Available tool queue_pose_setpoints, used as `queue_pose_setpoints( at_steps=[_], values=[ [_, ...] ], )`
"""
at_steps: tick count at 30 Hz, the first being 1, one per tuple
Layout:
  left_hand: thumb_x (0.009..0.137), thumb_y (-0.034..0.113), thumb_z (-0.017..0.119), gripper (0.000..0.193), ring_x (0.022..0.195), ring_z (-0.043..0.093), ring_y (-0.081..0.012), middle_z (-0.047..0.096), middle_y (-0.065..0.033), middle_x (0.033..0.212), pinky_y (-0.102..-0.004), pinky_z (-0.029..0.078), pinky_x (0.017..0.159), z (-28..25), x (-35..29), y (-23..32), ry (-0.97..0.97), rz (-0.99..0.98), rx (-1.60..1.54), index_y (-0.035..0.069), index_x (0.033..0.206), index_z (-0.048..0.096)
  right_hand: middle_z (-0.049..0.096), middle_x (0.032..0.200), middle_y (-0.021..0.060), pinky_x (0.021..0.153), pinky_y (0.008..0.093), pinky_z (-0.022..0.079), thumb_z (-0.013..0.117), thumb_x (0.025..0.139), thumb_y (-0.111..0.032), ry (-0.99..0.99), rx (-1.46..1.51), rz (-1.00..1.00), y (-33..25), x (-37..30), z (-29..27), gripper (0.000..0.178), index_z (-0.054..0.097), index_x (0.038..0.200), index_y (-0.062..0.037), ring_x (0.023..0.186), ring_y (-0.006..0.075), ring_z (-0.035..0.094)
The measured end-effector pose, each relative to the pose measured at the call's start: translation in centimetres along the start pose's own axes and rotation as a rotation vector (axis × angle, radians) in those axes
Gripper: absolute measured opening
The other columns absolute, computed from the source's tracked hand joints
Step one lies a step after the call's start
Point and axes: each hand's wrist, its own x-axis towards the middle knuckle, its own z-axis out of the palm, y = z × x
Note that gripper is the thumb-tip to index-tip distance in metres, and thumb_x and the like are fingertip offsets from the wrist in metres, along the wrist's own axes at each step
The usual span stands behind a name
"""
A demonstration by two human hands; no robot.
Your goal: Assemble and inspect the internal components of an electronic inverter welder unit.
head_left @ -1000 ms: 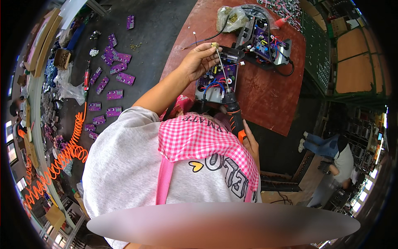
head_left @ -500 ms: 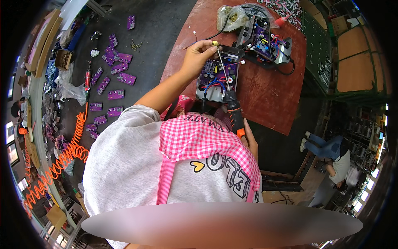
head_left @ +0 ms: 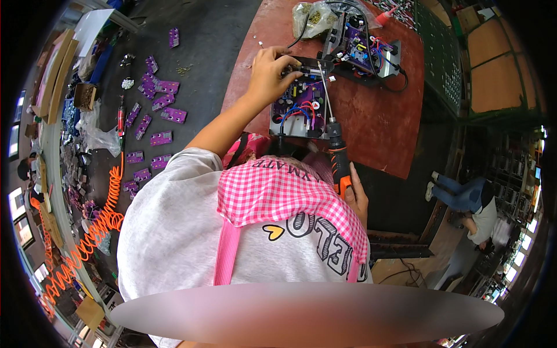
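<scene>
My right hand [head_left: 358, 196] is closed round a black electric screwdriver [head_left: 339, 161] with an orange trigger; part of the hand is hidden behind the tool. The screwdriver's long thin bit points away from me, its tip beside the black end panel [head_left: 316, 63] of an opened metal case [head_left: 297, 129]. Inside the case lies a purple circuit board [head_left: 284, 108] with red and blue wires. At the far left of the case, my left hand [head_left: 270, 74] has thumb and forefinger bent round the panel's edge. Whether a screw sits at the bit is too small to tell.
A second opened device [head_left: 362, 49] with a black cable stands at the far right of the red tabletop [head_left: 383, 130], beside a plastic bag of screws [head_left: 313, 20] and a red-tipped bottle [head_left: 385, 16]. Purple boards [head_left: 161, 138] lie leftward, near an orange coiled hose [head_left: 104, 217].
My left hand has left the screwdriver's tip and moved left to the panel's edge. The screwdriver has swung slightly right, its tip now at the panel's right part.
</scene>
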Motion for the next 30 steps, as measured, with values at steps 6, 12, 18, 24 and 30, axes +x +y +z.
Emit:
queue_pose_setpoints(
  at_steps=[6, 12, 18, 24, 30],
  values=[
    [0.068, 0.020, 0.079, 0.021, 0.133, 0.042, -0.0340, 0.056, -0.0089, 0.133, -0.0540, 0.033, 0.103, 0.9, 1.2, -0.5, -0.029, 0.253, 0.198, 0.016, 0.087, 0.070, 0.049, 0.142, 0.0180, 0.096, 0.0309, 0.044, 0.046, 0.103, -0.036, 0.057, -0.088, -0.077, 0.4, -0.3, -0.7, 0.060, 0.033, 0.149, -0.0005, 0.117, 0.0201, 0.055],
    [0.071, 0.021, 0.077, 0.013, 0.127, 0.047, -0.0330, 0.061, -0.0060, 0.126, -0.0511, 0.038, 0.100, 1.5, 2.5, -1.2, -0.011, 0.263, 0.211, 0.014, 0.080, 0.073, 0.055, 0.135, 0.0188, 0.090, 0.0302, 0.047, 0.046, 0.102, -0.034, 0.101, -0.124, -0.038, -0.1, -0.3, -0.4, 0.058, 0.034, 0.150, -0.0034, 0.110, 0.0192, 0.059],
    [0.070, 0.019, 0.077, 0.012, 0.125, 0.049, -0.0333, 0.062, -0.0079, 0.123, -0.0488, 0.041, 0.098, 1.7, 3.3, -1.3, 0.023, 0.297, 0.177, 0.012, 0.079, 0.073, 0.057, 0.132, 0.0195, 0.085, 0.0298, 0.048, 0.047, 0.102, -0.033, 0.119, -0.168, 0.005, 0.0, 0.4, -0.3, 0.057, 0.035, 0.150, -0.0044, 0.105, 0.0187, 0.060],
    [0.072, 0.018, 0.076, 0.011, 0.122, 0.050, -0.0330, 0.062, -0.0073, 0.123, -0.0460, 0.043, 0.097, 1.7, 3.4, -1.6, 0.012, 0.304, 0.105, 0.012, 0.080, 0.073, 0.053, 0.138, 0.0223, 0.090, 0.0314, 0.047, 0.049, 0.101, -0.036, 0.132, -0.245, -0.016, 0.3, 1.3, -0.6, 0.058, 0.037, 0.148, -0.0036, 0.114, 0.0239, 0.059],
    [0.074, 0.016, 0.076, 0.010, 0.119, 0.051, -0.0333, 0.062, -0.0072, 0.123, -0.0434, 0.044, 0.097, 1.7, 3.4, -2.0, -0.002, 0.293, 0.061, 0.012, 0.083, 0.074, 0.052, 0.139, 0.0219, 0.094, 0.0317, 0.045, 0.050, 0.101, -0.036, 0.137, -0.249, -0.007, 0.3, 1.7, -0.8, 0.058, 0.038, 0.148, -0.0039, 0.120, 0.0248, 0.057]
  ],
)
